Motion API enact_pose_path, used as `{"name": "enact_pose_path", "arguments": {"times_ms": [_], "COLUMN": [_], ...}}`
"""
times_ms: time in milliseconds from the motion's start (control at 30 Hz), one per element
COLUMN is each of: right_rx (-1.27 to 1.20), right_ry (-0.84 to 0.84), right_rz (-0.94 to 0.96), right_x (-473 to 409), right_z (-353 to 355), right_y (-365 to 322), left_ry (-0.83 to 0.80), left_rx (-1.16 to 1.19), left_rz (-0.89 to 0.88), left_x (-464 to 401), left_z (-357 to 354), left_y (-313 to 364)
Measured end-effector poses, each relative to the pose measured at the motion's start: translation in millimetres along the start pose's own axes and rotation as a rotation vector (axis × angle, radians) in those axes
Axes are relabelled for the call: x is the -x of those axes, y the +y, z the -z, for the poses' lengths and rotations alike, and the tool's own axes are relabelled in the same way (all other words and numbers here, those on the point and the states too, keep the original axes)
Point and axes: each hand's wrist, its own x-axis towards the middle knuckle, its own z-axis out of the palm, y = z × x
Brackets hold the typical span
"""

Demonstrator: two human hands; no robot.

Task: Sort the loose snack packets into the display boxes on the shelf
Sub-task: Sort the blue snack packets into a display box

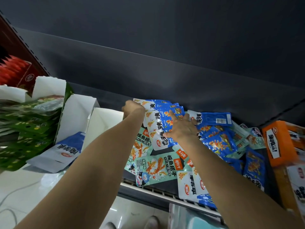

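Blue-and-white packets (162,123) carry black lettering, a yellow corner tag and orange food pictures. Mint-green packets (154,169) show orange strips, an orange label and a blue cartoon figure. The open box (105,124) is white inside. Green packets (28,129) bear yellow specks. The box at right (279,142) is orange; the shelf back (165,63) dark grey.

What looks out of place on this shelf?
Teal and blue foil snack packets lie loose and overlapping on the dark shelf, outside any box. One teal packet overhangs the front edge.
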Motion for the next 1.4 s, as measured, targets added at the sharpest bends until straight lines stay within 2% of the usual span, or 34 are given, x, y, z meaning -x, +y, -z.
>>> {"name": "enact_pose_path", "arguments": {"times_ms": [200,300,367,467,533,667,767,900,1033,1133,1233,1400], "right_rx": [-0.033,-0.052,-0.05,-0.095,-0.262,-0.732,-0.763,-0.74,-0.963,-1.086,-1.13,-0.943], "right_ry": [0.021,0.02,-0.003,-0.042,0.011,0.372,0.521,0.517,0.457,0.388,0.346,0.315], "right_rz": [-0.001,-0.002,-0.01,-0.031,-0.03,0.101,0.207,0.437,0.515,0.486,0.417,0.291], "right_x": [4,8,10,15,23,50,79,115,144,157,164,173], "right_z": [0,0,2,5,7,20,35,48,45,35,17,-8], "right_y": [1,0,-2,-6,-8,-9,-16,-52,-112,-158,-194,-222], "left_ry": [0.123,0.056,0.027,-0.021,-0.047,-0.068,-0.141,-0.211,-0.1,-0.128,-0.196,-0.182], "left_rx": [0.286,0.414,0.41,0.362,0.296,0.222,0.196,0.128,0.043,-0.002,-0.153,-0.433], "left_rz": [-0.229,-0.341,-0.442,-0.584,-0.691,-0.881,-1.001,-1.129,-1.222,-1.31,-1.368,-1.404], "left_x": [26,42,53,72,82,91,95,92,72,60,44,32], "left_z": [6,23,35,51,61,99,138,186,237,272,296,310], "left_y": [-4,-11,-12,-10,-9,-10,-15,-31,-49,-67,-89,-122]}}
